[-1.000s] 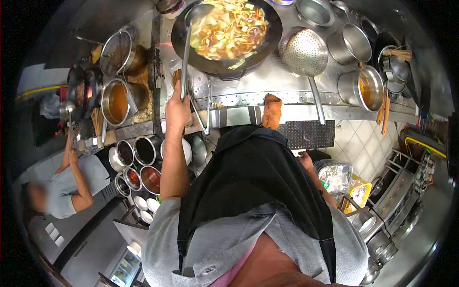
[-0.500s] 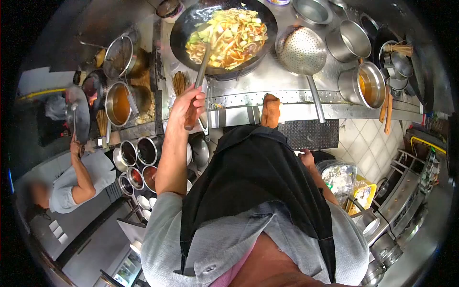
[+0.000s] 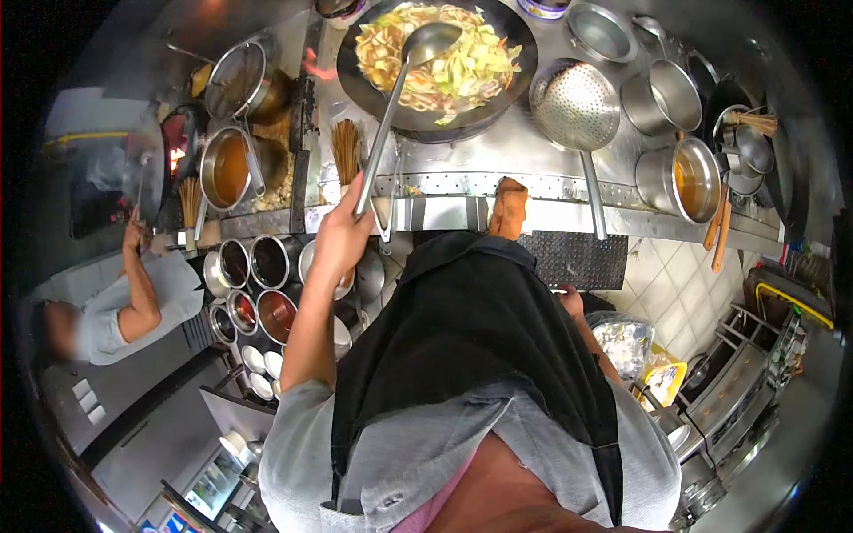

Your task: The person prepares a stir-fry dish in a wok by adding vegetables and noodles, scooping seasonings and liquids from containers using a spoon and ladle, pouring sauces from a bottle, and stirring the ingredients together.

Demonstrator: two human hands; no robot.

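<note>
My left hand (image 3: 343,235) is closed around the handle of a long metal ladle (image 3: 434,41). The ladle's bowl is over the chopped cabbage and noodles (image 3: 475,58) in a black wok (image 3: 524,75) on the steel range. Beyond the black apron, my right hand (image 3: 570,302) hangs low near the range's front edge. Its fingers look curled beside a small white edge, and the apron hides part of them. An orange-brown folded cloth (image 3: 509,209) hangs at the counter edge, between the two hands.
Right of the wok lie a perforated strainer (image 3: 577,105), a steel pot (image 3: 662,98) and a pot of brown liquid (image 3: 680,178). A bamboo brush (image 3: 345,149) stands left. Several sauce containers (image 3: 268,259) are at lower left. A co-worker (image 3: 133,302) handles another wok.
My left hand has drawn back toward my body. The ladle's bowl, earlier down among the food, now shows above it. The food has shifted and been turned. The right hand has barely moved.
</note>
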